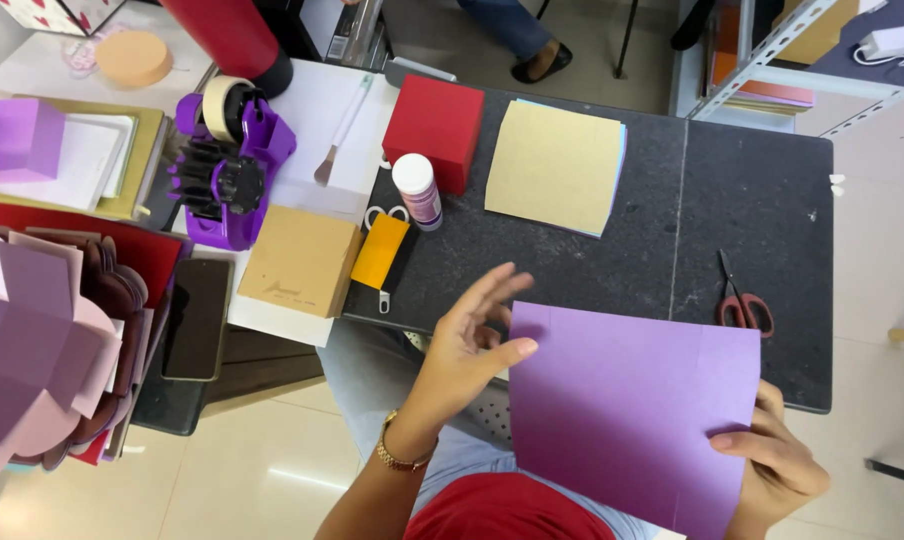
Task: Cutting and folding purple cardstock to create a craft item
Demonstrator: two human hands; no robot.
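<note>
A large purple paper sheet (632, 410) lies tilted over the near edge of the dark table (752, 190). My right hand (777, 460) pinches its lower right corner, thumb on top. At the sheet's left edge is my left hand (472, 335), fingers spread, its thumb touching the paper; a gold bracelet circles the wrist. Red-handled scissors (742, 300) rest on the table just above the sheet's right corner.
On the table are a tan card stack (557, 165), a red box (434, 128), a white glue bottle (418, 190), an orange card (380, 250), a brown box (300, 260). A purple tape dispenser (227, 165), phone (195, 318) and purple paper shapes (32, 350) crowd the left.
</note>
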